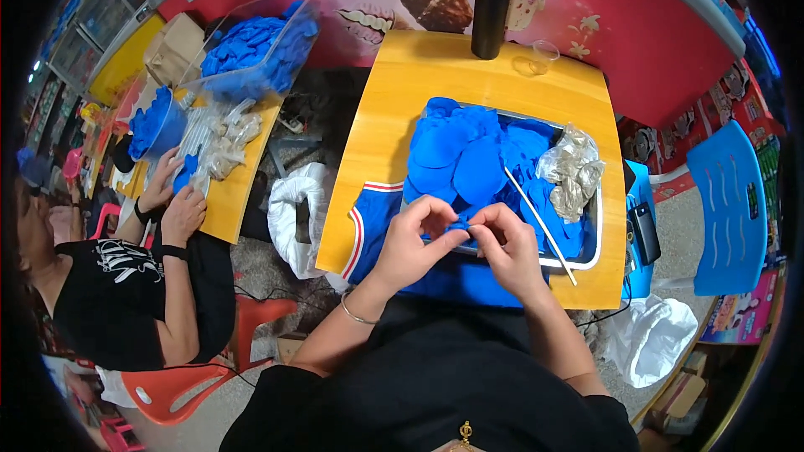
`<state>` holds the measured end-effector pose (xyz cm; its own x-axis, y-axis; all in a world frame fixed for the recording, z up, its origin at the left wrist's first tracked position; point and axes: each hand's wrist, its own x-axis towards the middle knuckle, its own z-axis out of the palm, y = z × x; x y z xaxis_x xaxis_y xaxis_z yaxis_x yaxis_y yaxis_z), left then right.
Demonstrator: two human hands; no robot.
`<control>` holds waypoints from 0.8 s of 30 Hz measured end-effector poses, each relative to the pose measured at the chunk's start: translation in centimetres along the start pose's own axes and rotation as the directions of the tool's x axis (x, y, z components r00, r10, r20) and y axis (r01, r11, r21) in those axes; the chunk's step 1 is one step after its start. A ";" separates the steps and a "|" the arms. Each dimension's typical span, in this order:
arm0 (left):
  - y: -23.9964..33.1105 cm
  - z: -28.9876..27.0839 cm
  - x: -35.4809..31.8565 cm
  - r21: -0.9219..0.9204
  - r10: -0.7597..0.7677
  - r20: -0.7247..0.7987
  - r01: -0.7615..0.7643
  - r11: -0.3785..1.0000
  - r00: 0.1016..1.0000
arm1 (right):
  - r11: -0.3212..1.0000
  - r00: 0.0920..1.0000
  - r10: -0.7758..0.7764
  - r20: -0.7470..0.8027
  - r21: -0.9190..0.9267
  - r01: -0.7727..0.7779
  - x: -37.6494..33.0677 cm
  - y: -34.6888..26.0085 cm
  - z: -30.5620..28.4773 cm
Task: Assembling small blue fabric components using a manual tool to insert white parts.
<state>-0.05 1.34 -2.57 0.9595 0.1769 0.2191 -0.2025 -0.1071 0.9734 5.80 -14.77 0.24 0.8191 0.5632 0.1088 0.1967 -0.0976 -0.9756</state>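
Note:
My left hand [424, 238] and my right hand [504, 247] meet over the near edge of a metal tray [596, 234]. Between their pinched fingertips is a small blue piece of fabric [458, 224], mostly covered by the fingers. Flat rounded blue fabric pieces [456, 151] lie heaped in the tray. A thin white stick [536, 219] slants across the tray's right part, its near end past the rim. Crumpled clear plastic bags [572, 169] rest on the heap at the right. Blue cloth with a red and white trim [368, 222] lies under my wrists.
A black bottle [491, 15] and a clear plastic cup [543, 55] stand at the table's [402, 75] far side. At left, a co-worker [126, 285] handles blue fabric beside a clear bin [293, 54] of blue pieces. A blue chair [727, 209] is at right; white sacks [297, 218] sit on the floor.

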 end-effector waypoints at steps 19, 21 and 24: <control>1.1 -0.4 1.8 -0.392 -0.201 0.408 0.370 0.842 0.890 | 0.975 0.827 0.066 0.558 0.140 -0.173 -0.6 1.5 -2.8; 1.1 0.1 2.1 -0.422 -0.169 0.402 0.346 0.838 0.900 | 0.963 0.819 -0.113 0.563 0.264 -0.048 -0.9 2.6 -2.5; 1.5 0.0 2.6 -0.417 -0.162 0.399 0.336 0.844 0.902 | 0.943 0.871 -0.142 0.469 0.331 -0.025 -1.0 1.8 -1.8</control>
<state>2.11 1.62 -0.53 0.9768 -0.2138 0.0128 0.0703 0.3768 0.9236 6.31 -16.94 -1.27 0.4329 0.8899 0.1438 -0.0135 0.1659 -0.9861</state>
